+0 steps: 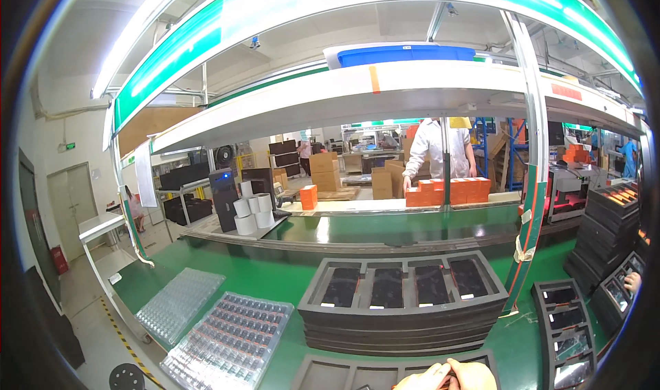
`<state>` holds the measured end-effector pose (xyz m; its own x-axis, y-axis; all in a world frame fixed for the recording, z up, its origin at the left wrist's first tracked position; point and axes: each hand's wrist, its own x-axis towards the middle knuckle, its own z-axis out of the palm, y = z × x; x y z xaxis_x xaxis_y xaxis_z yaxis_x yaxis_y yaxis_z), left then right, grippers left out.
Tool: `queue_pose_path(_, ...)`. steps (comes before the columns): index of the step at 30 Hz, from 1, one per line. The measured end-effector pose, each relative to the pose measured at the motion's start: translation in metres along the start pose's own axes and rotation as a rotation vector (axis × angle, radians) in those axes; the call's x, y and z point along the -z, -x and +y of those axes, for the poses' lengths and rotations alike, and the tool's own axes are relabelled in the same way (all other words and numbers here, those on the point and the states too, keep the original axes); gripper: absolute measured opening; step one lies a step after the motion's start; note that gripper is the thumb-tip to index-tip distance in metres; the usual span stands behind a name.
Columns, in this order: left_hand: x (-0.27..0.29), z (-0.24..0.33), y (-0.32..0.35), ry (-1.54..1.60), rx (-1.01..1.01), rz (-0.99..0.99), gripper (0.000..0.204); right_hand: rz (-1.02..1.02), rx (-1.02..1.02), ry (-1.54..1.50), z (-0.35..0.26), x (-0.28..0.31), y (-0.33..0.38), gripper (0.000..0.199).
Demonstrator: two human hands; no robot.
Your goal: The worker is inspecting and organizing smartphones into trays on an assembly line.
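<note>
My left hand (pixel 424 377) and my right hand (pixel 473 375) meet at the lower edge, fingers closed and pressed together. What they hold is hidden; a sliver of red shows beside the left hand. Beneath them lies a dark foam tray (pixel 330 369) with several compartments, cut off by the picture's edge. Just beyond it rises a stack of dark foam trays (pixel 399 328). The top one carries black phone-like panels (pixel 386 288), each with a small white label. To the left sits a clear plastic blister tray (pixel 227 338) filled with rows of small dark parts.
A second clear blister tray (pixel 180 304) lies farther left on the green bench (pixel 278 273). Label rolls (pixel 254 214) stand at the back. On the right are another foam tray (pixel 564 321), foam stacks (pixel 605 225) and a co-worker's hand (pixel 632 282). Someone in white (pixel 434 153) stands behind orange boxes (pixel 460 192).
</note>
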<state>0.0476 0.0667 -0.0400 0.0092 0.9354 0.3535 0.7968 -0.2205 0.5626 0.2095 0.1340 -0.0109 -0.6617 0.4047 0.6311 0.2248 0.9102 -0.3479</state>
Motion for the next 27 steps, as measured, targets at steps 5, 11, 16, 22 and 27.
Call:
queue_pose_path(5, 0.003, -0.006, 0.001, 0.121, 0.026, 0.109, 0.024, -0.04, 0.014, -0.082, 0.003, -0.008, -0.005, 0.035)
queue_pose_path(11, 0.012, 0.005, 0.003, 0.062, -0.013, 0.102, 0.018, 0.082, 0.003, -0.176, 0.012, -0.017, 0.008, 0.025)
queue_pose_path(16, 0.007, 0.003, 0.008, 0.093, 0.027, 0.144, 0.018, 0.097, -0.047, -0.196, 0.005, -0.011, 0.009, 0.022)
queue_pose_path(22, 0.013, 0.004, 0.009, 0.186, -0.005, 0.19, 0.017, 0.072, -0.076, -0.239, -0.003, -0.008, 0.011, 0.021)
queue_pose_path(27, 0.027, 0.014, 0.01, 0.286, 0.057, 0.132, 0.02, 0.093, -0.112, -0.211, -0.011, -0.009, 0.014, 0.019)
